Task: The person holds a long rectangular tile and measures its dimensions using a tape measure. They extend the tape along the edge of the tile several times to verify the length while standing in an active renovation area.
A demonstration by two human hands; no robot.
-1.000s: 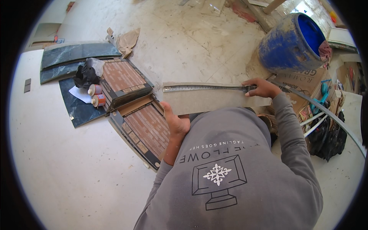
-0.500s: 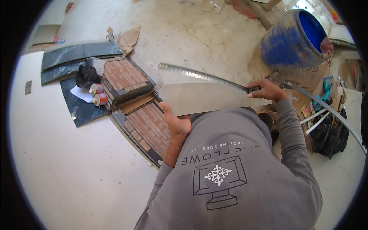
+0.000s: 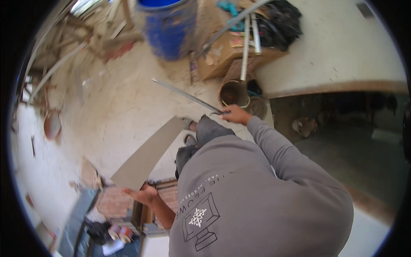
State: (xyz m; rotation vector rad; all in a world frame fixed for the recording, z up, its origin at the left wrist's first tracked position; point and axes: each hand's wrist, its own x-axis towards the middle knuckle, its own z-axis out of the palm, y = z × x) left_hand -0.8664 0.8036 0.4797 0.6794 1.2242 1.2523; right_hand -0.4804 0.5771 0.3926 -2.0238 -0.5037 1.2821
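Note:
My left hand (image 3: 144,195), at the lower left, is closed on the near end of a long, flat grey-beige tile strip (image 3: 150,152). The strip slants up and right, its far end close to my lower legs. Higher and to the right, my right hand (image 3: 236,115) grips the dark handle of a long, narrow metal blade (image 3: 184,93), which points up and left above the floor. Motion blur keeps me from telling what kind of tool it is. Blade and strip are apart.
A blue barrel (image 3: 169,32) stands at the top, beside a cardboard box (image 3: 224,58) with white tubes and a black bag (image 3: 282,25). A bucket (image 3: 233,92) is just beyond my right hand. Stacked boxes (image 3: 113,203) and dark slabs (image 3: 77,225) lie lower left; a dark opening (image 3: 334,120) is at right.
The view has swung right, toward the barrel and box. My right hand has drawn the metal blade away from the strip, and only my left hand now holds the strip, which slants more steeply.

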